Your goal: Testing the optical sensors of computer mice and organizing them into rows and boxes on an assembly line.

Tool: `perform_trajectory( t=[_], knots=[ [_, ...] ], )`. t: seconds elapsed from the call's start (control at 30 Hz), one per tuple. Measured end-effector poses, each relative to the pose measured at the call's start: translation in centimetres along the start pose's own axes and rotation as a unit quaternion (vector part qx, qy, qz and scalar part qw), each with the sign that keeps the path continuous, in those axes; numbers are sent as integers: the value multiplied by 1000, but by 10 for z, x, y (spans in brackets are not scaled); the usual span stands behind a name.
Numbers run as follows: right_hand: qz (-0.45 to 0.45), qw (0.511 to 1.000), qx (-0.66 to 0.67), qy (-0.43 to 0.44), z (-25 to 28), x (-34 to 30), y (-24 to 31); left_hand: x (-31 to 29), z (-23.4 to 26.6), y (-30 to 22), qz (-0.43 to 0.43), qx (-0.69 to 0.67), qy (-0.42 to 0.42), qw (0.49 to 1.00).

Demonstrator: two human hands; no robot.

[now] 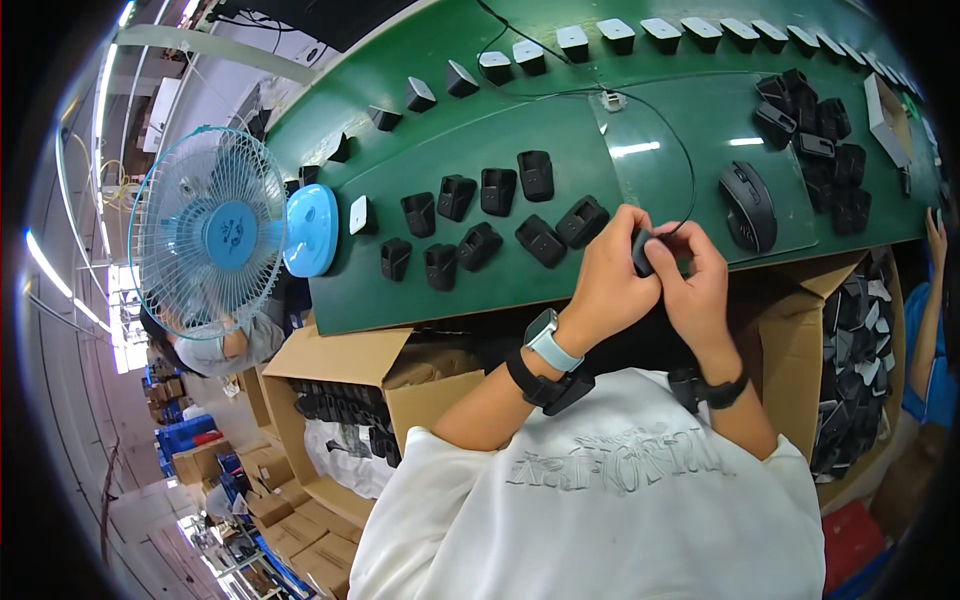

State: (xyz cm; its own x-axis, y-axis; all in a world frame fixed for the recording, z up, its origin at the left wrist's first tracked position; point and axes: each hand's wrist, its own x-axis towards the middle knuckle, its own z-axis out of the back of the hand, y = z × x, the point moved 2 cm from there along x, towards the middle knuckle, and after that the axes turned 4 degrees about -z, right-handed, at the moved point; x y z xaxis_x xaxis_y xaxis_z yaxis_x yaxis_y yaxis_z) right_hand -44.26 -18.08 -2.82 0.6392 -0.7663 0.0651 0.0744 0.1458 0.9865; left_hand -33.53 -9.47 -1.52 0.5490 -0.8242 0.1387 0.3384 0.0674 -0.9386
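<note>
Close together at the table's near edge, both my hands are closed around one small black plastic device [641,254]. My left hand [612,272] grips it from the left side. My right hand [690,272] pinches at its right side, where a thin black cable [688,165] runs down into the fingers. The cable's end is hidden there, so whether it is plugged in cannot be seen. Just left of my hands, several similar black devices stand in loose rows, the nearest one [583,221] beside my left fingers. A black computer mouse [749,208] lies to the right of my right hand.
White-topped black units [617,36] line the green table's [450,310] far edge. A blue fan [230,235] stands at left, a pile of black devices [815,130] at right. Open cartons [430,400] of devices flank me. Another person's arm [925,310] shows far right.
</note>
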Motion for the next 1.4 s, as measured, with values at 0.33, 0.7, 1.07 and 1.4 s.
perform_trajectory(
  t=[0.33, 0.7, 1.07, 1.4],
  knots=[
    [-79, 992, 91, -35, 8, 12, -9, -75, 76, 24, 29, 290, -154, 944],
    [-79, 989, 122, -5, -7, -11, -13, -12, 176, 39, -45, 414, -233, 879],
    [-46, 984, 171, 27, -9, -3, 7, -7, 337, 96, 147, -96, -278, 944],
    [-40, 951, 277, 131, -35, 21, 45, -14, 91, -14, 16, -126, 38, 991]
  ],
)
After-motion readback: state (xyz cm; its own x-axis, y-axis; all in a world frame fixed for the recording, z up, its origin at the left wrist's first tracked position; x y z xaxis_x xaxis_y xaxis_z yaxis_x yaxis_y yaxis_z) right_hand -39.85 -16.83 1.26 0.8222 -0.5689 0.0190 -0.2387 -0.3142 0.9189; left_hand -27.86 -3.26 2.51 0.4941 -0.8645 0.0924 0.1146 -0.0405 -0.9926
